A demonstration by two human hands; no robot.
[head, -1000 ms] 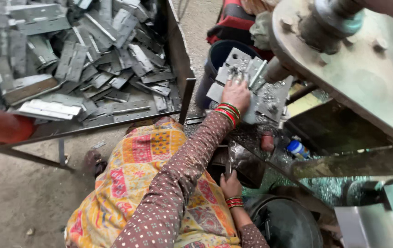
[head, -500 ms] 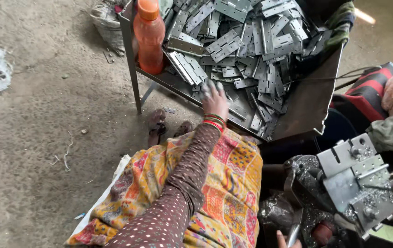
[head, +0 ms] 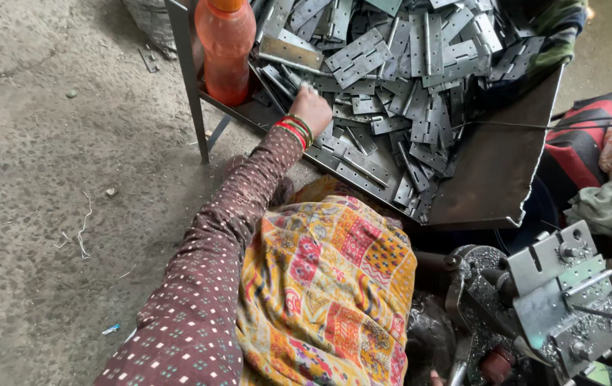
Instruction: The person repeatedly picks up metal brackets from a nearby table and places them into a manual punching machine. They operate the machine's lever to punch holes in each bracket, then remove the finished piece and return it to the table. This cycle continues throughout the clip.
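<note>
The left hand (head: pixel 311 107) was stretched out to the far side, resting on the near left edge of a heap of hinges (head: pixel 399 78). The heap filled a metal tray (head: pixel 495 171) that served as the worktop. The fingers were curled down into the heap, with a pale hinge end showing at the fingertips. Whether the grip was closed on a hinge or only touching one could not be told; the back of the hand hid the palm.

The hinges lay directly under and just beyond the fingers, spreading to the right and far side of the hand. Their long axes pointed every way; those nearest the hand ran roughly along the tray's near edge. An orange bottle (head: pixel 226 46) stood upright in the tray's left corner, just left of the hand.

The right hand was almost wholly out of view at the near edge, close to a press fixture (head: pixel 556 293) at the near right; its grip could not be judged. The left hand was therefore the nearer one to the heap. A patterned cloth (head: pixel 327 286) covered the lap between.
</note>
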